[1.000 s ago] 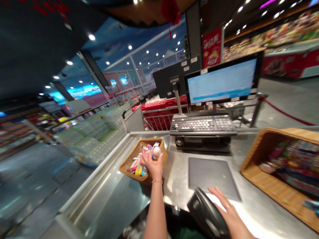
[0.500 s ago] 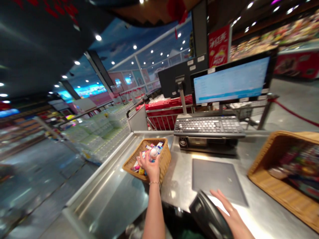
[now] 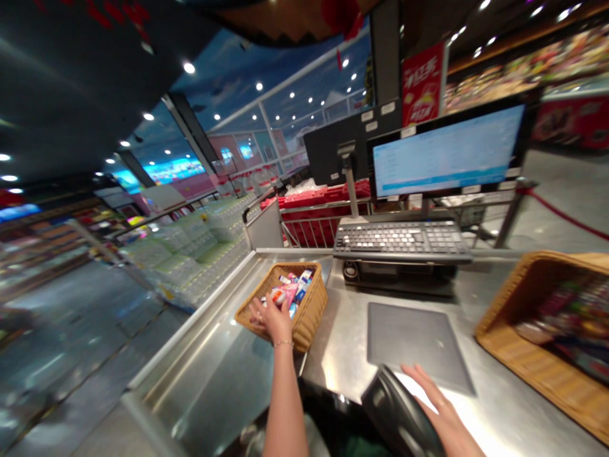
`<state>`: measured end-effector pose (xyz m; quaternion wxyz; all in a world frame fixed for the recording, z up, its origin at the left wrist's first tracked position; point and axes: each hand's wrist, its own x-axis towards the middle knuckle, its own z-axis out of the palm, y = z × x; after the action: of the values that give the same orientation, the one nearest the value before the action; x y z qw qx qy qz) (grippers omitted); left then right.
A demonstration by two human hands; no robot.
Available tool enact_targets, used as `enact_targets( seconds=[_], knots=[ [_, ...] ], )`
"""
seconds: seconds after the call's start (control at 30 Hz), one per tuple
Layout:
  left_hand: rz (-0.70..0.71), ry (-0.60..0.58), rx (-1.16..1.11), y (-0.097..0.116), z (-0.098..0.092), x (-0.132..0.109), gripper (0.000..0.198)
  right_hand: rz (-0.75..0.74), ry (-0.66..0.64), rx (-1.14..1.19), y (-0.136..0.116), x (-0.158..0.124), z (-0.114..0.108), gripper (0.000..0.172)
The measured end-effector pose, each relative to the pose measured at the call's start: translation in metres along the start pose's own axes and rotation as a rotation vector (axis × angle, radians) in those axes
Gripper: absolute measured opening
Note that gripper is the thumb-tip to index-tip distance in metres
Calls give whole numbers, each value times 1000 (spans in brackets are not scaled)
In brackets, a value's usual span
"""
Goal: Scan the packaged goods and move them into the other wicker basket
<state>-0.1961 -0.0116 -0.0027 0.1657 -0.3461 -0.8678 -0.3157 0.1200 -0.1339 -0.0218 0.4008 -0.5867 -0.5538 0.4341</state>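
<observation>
"What are we catching as the change?"

"We're losing sight of the round white ball: the left hand is sinking lower over the wicker basket, fingers curled above the packets. We can't tell whether they're pinching anything."

"Where are the packets sitting?"

"Small, bright and jumbled inside the basket, which is standing on the steel counter. The right hand is lying spread, just beside a black handheld scanner."
</observation>
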Motion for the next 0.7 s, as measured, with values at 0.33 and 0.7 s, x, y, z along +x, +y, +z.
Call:
enact_targets(
  seconds=[0.33, 0.7],
  knots=[
    [0, -28, 74, 9, -7, 24, 47, 25, 2, 62, 6, 0, 1, 57],
    [110, -62, -74, 43, -13, -4, 50, 22, 2, 6, 5, 1, -6, 52]
  ],
)
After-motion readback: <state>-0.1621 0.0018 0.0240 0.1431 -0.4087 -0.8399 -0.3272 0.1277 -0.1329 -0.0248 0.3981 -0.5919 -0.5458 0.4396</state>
